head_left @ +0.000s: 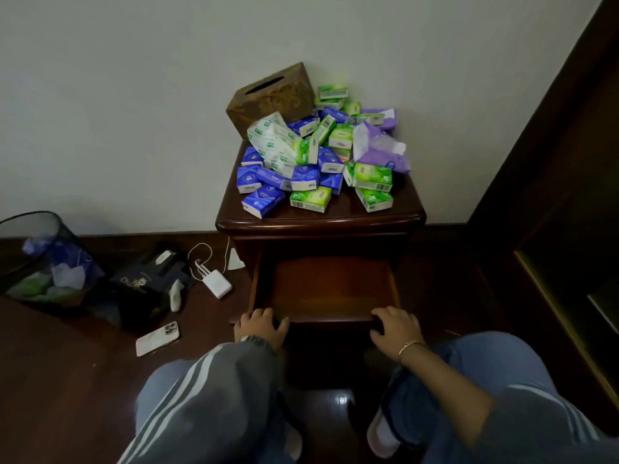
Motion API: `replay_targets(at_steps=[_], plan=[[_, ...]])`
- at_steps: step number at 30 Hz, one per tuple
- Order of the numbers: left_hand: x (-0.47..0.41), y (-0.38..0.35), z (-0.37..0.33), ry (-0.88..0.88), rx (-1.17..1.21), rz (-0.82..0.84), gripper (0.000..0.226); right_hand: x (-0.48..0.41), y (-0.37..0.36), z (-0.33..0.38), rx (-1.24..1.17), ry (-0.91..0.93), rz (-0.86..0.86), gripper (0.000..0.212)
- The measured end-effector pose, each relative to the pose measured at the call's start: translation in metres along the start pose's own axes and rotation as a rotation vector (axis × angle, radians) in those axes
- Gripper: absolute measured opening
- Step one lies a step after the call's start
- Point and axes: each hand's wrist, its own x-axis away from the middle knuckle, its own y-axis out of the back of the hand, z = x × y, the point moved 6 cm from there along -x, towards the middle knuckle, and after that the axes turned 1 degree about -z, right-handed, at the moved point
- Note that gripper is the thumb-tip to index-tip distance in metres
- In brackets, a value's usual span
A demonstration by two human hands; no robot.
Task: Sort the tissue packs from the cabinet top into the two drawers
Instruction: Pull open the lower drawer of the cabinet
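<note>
A heap of tissue packs [320, 155] covers the dark wooden cabinet top [320, 220]: blue ones at the left, green ones at the front and right, purple soft packs at the back right, a white-green soft pack on top. Below the top, one drawer [326, 289] stands pulled out and holds nothing I can see. My left hand [260, 328] grips the drawer's front edge at its left corner, fingers curled over it. My right hand [395, 329], with a bracelet on the wrist, grips the same edge at the right corner. A second drawer is hidden.
A brown wooden tissue box [269, 98] stands at the back left of the cabinet top. On the floor to the left lie a phone [157, 338], a white charger [217, 283] with cable, a dark box [147, 286] and a mesh waste bin [43, 259]. Dark furniture stands at the right.
</note>
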Motion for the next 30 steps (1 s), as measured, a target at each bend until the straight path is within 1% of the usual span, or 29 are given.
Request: replay_targets(at_steps=[2,4,6,8,13,17,19,21,23,24,26,28,30], plan=[[0.009,-0.002,0.006,0.001,-0.054,0.037,0.055,0.01,-0.002,-0.003,0.02,0.01,0.022,0.038],[0.018,-0.009,0.015,0.018,-0.026,0.078,0.056,0.021,-0.007,-0.009,-0.072,0.01,0.078,0.034],[0.025,-0.016,0.028,0.07,0.033,0.13,0.058,0.031,-0.014,-0.017,-0.24,-0.013,0.148,0.036],[0.033,-0.02,0.035,0.11,0.064,0.159,0.057,0.039,-0.017,-0.02,-0.317,-0.037,0.185,0.039],[0.043,-0.016,0.027,0.08,0.0,0.192,0.057,0.043,-0.014,-0.015,-0.289,-0.021,0.202,0.043],[0.041,-0.01,0.025,0.085,0.014,0.234,0.06,0.04,-0.012,-0.015,-0.252,0.006,0.24,0.038],[0.036,-0.003,0.025,0.061,0.03,0.286,0.057,0.035,-0.004,-0.016,-0.227,0.033,0.279,0.037],[0.031,0.008,0.024,0.006,0.055,0.383,0.051,0.025,0.012,-0.015,-0.189,0.08,0.31,0.036],[0.026,0.031,0.022,-0.044,0.12,0.435,0.046,0.013,0.041,-0.011,-0.169,0.134,0.301,0.032],[0.022,0.048,0.02,-0.066,0.162,0.404,0.044,0.006,0.059,-0.008,-0.176,0.154,0.267,0.029],[0.008,0.092,0.016,-0.111,0.267,0.237,0.036,-0.011,0.102,-0.001,-0.219,0.18,0.108,0.02],[-0.005,0.14,0.013,-0.164,0.386,0.007,0.025,-0.026,0.149,0.006,-0.261,0.202,-0.16,0.014],[-0.013,0.183,0.01,-0.196,0.484,-0.221,0.016,-0.037,0.188,0.014,-0.312,0.21,-0.429,0.013]])
